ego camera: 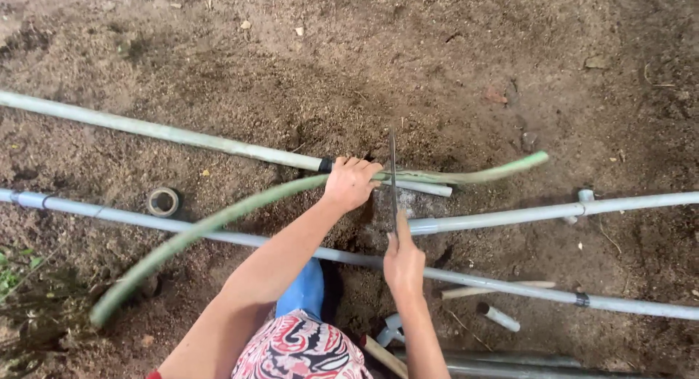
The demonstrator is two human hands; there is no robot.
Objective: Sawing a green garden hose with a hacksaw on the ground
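Gripping the curved green hose (240,208) with closed fingers, the left hand (351,182) is pinning it over the bare soil (408,66). Just right of that hand, the right hand (403,259) is clasping a thin saw blade (394,176), its edge crossing the hose between 2 grey pipes (182,135).

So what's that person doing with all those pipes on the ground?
A person is crouched over bare dirt, sawing a bendy green hose. The left hand grips the hose to hold it steady, and the right hand holds a thin saw blade standing on edge across it, just right of the left hand. Long grey pipes lie across the soil around them, and a roll of tape sits off to the left.
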